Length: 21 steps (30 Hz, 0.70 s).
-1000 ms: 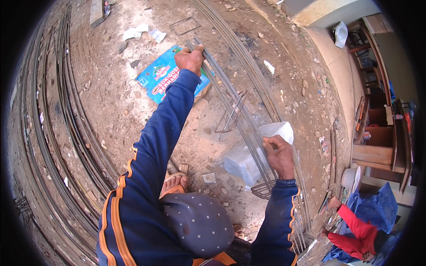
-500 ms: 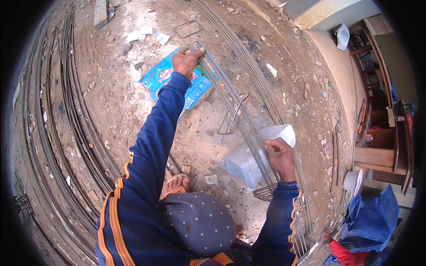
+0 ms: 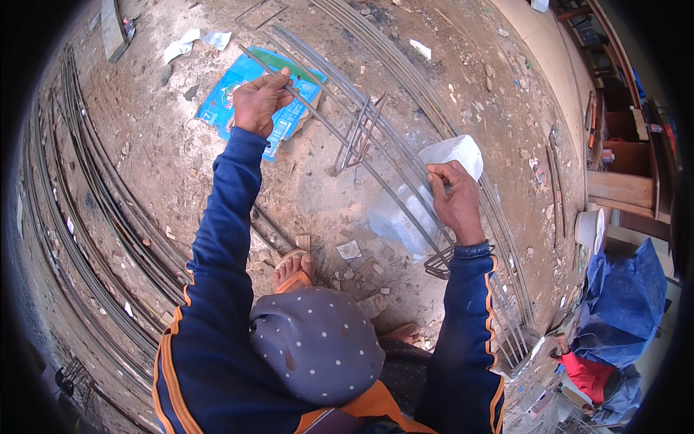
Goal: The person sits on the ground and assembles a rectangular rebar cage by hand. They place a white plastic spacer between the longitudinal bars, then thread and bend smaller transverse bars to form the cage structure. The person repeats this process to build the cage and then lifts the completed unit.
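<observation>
My left hand is closed round one steel rebar near its far end, holding it apart from the other bars. Those long parallel bars run from the upper middle toward the lower right. Bent-wire rectangular stirrups hang around the bars midway, and more stirrups bunch below my right hand. My right hand is over the bars, thumb and fingertips pinched together; whatever is between them is too small to make out. A pale block lies beneath the bars.
Flattened blue cardboard lies under my left hand. Long rods stretch along the left ground. A person in a red sleeve is at lower right, by a blue tarp. Wooden furniture stands at the right.
My left hand has moved left and nearer with one rebar, drawing its far end away from the other bars. My right hand remains pinched over the bars. The view has shifted somewhat.
</observation>
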Each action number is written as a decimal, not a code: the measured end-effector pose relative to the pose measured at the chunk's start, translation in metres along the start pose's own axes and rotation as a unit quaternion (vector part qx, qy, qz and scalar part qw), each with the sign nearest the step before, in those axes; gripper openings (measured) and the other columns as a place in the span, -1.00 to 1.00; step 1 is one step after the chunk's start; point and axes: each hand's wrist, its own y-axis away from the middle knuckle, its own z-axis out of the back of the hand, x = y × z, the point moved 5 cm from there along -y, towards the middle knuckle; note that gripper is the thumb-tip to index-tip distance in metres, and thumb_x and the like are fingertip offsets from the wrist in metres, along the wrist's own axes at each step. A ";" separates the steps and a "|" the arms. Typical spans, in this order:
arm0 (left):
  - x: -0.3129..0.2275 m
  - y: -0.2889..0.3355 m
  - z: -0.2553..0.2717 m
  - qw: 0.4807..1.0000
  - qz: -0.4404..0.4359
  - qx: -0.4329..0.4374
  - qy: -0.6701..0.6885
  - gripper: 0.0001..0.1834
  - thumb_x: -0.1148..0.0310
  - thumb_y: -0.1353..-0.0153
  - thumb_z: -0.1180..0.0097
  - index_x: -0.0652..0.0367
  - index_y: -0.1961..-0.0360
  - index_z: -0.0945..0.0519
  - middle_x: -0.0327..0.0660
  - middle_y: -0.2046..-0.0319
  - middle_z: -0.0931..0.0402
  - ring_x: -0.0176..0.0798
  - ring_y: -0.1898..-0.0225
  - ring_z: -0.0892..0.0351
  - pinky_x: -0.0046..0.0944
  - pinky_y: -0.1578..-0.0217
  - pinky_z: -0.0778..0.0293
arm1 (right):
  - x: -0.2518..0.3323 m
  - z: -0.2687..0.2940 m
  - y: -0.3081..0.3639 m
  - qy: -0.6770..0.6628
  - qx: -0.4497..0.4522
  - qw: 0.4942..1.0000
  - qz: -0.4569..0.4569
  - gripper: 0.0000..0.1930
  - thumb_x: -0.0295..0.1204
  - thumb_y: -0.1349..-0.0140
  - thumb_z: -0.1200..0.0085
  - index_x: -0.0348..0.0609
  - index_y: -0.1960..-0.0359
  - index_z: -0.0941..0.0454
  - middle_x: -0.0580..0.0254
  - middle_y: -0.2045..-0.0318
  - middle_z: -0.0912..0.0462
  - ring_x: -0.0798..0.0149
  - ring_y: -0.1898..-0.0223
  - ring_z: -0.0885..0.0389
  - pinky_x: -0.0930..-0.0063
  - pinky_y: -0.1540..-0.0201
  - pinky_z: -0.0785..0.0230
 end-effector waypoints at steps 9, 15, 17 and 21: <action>-0.011 0.024 0.036 1.000 -0.004 -0.017 -0.009 -0.77 0.37 -0.26 -0.42 0.36 0.23 -0.72 -0.17 0.39 -0.70 -0.44 0.49 -0.65 -0.50 0.49 -0.62 | 0.008 -0.016 0.008 0.107 -0.099 0.989 0.036 -0.84 -0.54 -0.30 -0.10 -0.18 0.11 -0.53 -0.02 0.25 -0.53 -0.14 0.15 -0.52 0.01 0.07 -0.36; 0.003 0.020 0.043 1.000 -0.001 -0.028 -0.013 -0.70 0.37 -0.24 -0.43 0.39 0.14 -0.69 -0.15 0.37 -0.69 -0.34 0.48 -0.68 -0.40 0.50 -0.64 | 0.005 -0.015 0.004 0.109 -0.073 0.991 0.015 -0.83 -0.52 -0.30 -0.11 -0.15 0.08 -0.54 0.03 0.21 -0.52 -0.11 0.11 -0.51 0.02 0.05 -0.35; 0.001 0.024 0.039 0.998 -0.030 -0.047 -0.021 -0.62 0.36 -0.25 -0.43 0.42 0.05 -0.64 -0.12 0.31 -0.69 -0.34 0.45 -0.69 -0.41 0.53 -0.61 | 0.007 -0.014 0.008 0.114 -0.070 0.991 0.022 -0.82 -0.52 -0.30 -0.11 -0.15 0.08 -0.55 0.04 0.21 -0.52 -0.10 0.11 -0.51 0.03 0.05 -0.35; -0.031 0.060 0.012 0.851 -0.381 -0.089 -0.351 -0.50 0.26 -0.25 -0.41 0.25 -0.14 -0.59 0.00 0.07 -0.66 0.00 0.05 -0.67 0.00 -0.03 -0.55 | 0.037 -0.014 0.017 0.115 -0.145 0.981 0.066 -0.79 -0.55 -0.27 -0.14 -0.18 0.06 -0.56 0.04 0.22 -0.54 -0.10 0.13 -0.52 0.04 0.07 -0.37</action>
